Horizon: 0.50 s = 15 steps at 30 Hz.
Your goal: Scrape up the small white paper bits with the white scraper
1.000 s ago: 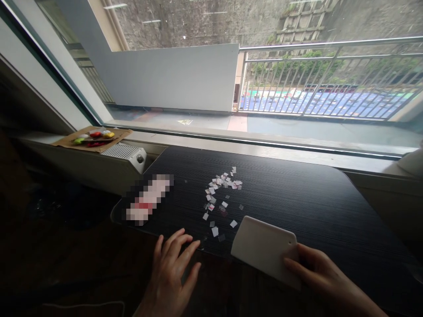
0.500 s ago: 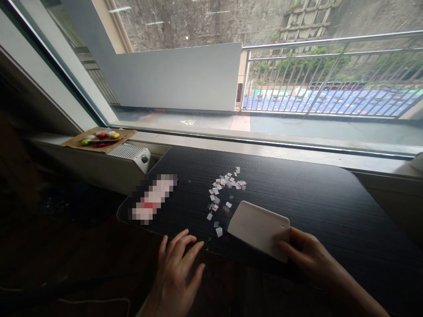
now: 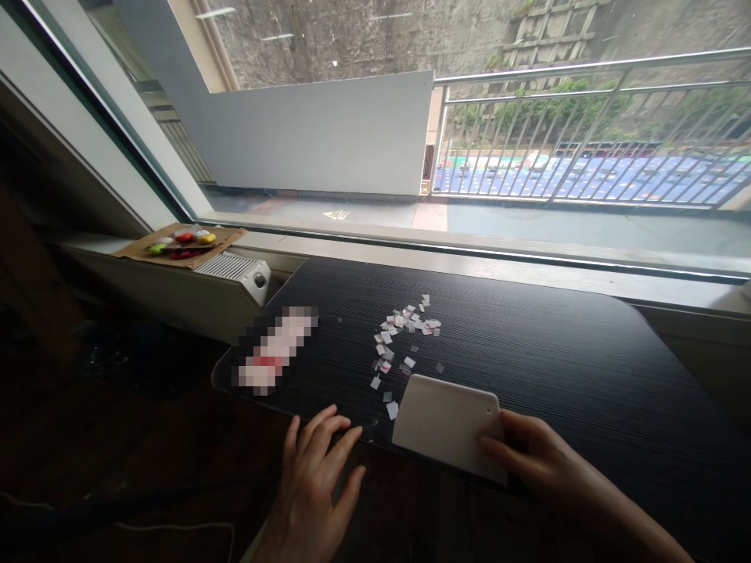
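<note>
A pale, flat scraper (image 3: pixel 443 422) with rounded corners and a small hole is pinched by my right hand (image 3: pixel 522 450) at its right end. It is tilted over the black table (image 3: pixel 528 336) near the front edge. Just left and beyond its edge lie several small white and clear scraps (image 3: pixel 404 320), a few with pink marks. My left hand (image 3: pixel 320 477) is at the table's front edge, fingers spread, holding nothing. Close to its fingertips are faint clear bits (image 3: pixel 371 428). Whether the scraper touches the tabletop is hard to tell.
A blurred-out pink and white item (image 3: pixel 282 344) lies on the table's left side. Beyond it, a brown sheet with colourful items (image 3: pixel 185 238) rests on the sill above a white radiator (image 3: pixel 238 272). A window runs along the table's back.
My right hand has drawn the scraper toward me and slightly left along the front edge. A clear scrap now shows where it was. My left hand has hardly moved.
</note>
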### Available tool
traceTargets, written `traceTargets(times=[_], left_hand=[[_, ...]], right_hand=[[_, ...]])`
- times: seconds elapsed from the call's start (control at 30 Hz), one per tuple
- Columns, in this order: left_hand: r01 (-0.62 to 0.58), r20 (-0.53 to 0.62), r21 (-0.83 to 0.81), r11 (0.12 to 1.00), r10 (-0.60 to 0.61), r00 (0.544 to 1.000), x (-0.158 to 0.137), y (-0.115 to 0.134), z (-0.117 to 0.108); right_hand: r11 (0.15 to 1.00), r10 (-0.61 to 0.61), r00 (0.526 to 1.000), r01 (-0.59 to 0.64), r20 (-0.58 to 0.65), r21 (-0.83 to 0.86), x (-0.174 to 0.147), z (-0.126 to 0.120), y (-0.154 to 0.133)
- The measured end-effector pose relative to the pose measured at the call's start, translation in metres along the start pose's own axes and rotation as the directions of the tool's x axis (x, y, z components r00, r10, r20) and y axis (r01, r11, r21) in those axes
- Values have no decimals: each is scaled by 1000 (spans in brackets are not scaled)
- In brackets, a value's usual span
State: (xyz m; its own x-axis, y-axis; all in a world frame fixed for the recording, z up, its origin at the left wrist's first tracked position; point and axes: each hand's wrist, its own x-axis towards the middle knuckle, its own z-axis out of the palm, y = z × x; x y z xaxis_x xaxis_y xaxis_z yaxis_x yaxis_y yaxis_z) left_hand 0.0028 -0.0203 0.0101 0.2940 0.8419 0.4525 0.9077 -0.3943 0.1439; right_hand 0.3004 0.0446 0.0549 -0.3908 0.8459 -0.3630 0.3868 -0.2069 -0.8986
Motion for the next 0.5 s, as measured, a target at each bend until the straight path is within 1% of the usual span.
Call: traceTargets(times=[0.17,0.3,0.37,0.5], left_hand=[[6,-12,1,1000,-6,1000,-1,-1,0],[8,18,6,1000,-8,1000,-3,-2,1],[4,33,5,1000,-4,999,-3,-2,1],[15,-7,-16,1000,-15,1000,-2,-1,0]], right_hand=[[1000,7,998,-8,-57,-17,-9,4,-6],[999,4,991,-10,-135,-45,-10,-2,-4],[997,-1,992,-8,-123,-72,-5,-5,-1],[998,-4,1000,2,-30,-66,4,-3,1]])
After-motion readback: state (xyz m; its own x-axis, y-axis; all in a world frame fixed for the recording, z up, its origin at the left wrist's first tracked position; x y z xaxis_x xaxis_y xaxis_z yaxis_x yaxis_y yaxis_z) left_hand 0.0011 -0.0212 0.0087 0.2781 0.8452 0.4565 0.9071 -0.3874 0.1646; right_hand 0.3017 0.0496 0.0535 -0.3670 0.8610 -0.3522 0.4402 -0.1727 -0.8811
